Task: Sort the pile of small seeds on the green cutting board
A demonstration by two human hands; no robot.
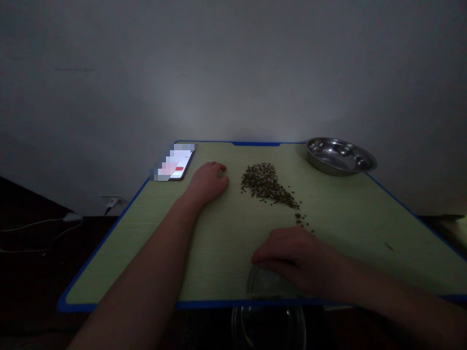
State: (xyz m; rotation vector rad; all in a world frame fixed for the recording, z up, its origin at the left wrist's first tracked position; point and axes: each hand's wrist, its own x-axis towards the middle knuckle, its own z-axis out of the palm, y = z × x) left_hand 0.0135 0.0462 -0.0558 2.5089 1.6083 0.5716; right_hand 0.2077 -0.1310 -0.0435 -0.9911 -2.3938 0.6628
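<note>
A loose pile of small dark brown grains, like seeds or peppercorns, lies on the pale green tabletop, trailing off toward my right hand. That hand is closed in a pinch, fingertips and thumb together, just above a clear, round-rimmed container at the table's near edge. Whatever the fingers hold is hidden. To the left of the pile rests my left hand, loosely curled on the table, with a gap between thumb and forefinger and nothing visible in it.
A shiny steel bowl stands at the back right corner. On the back left lies a phone with its screen lit. Below the near edge shows another clear round rim. A wall stands behind the table; a plug and cables are at left.
</note>
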